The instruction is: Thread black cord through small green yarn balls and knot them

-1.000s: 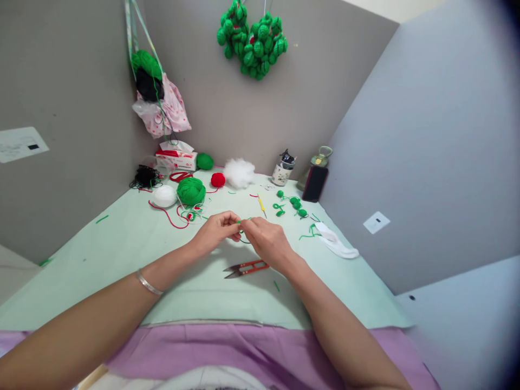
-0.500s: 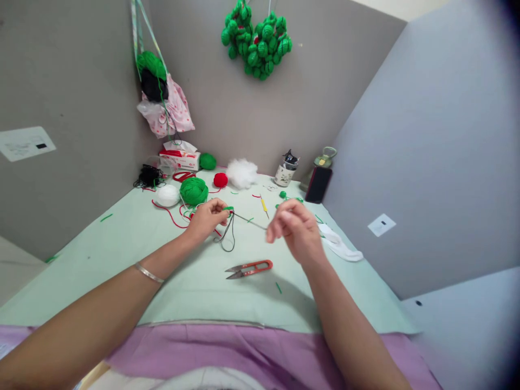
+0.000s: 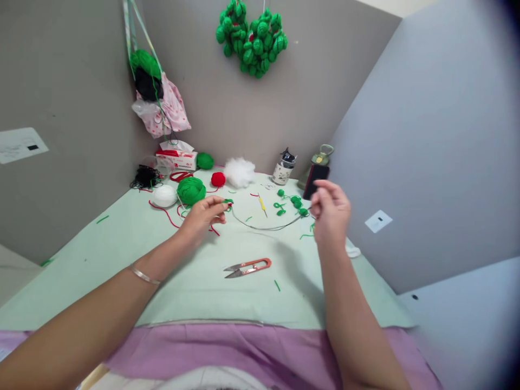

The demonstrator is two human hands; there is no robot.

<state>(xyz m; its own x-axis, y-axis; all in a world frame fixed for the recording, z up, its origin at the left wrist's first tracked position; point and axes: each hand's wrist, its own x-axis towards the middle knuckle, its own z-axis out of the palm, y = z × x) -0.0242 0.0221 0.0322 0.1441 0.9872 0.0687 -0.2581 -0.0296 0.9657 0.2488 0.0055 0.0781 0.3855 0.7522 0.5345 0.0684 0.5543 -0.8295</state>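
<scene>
The left hand (image 3: 203,214) pinches a green piece (image 3: 228,202); the right hand (image 3: 331,211) pinches the thread (image 3: 264,228), which runs sideways between them.

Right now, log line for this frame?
left hand: pinching green piece | right hand: holding thread | thread: slack between hands | scissors: on table

Light: bright, even, diffuse, from overhead.
Shadows: soft, pale, on the worktop (image 3: 122,238) under the left hand (image 3: 201,216), under the right hand (image 3: 331,214) and its forearm.
Blur: right hand slightly smeared; thread (image 3: 264,228) strung between the hands thin, barely resolved.
Distortion: wide-angle; worktop edges bow, forearms swell toward the bottom edge.
Vignette: dark along the right edge and top right corner.
Far corner of worktop: sharp.
</scene>
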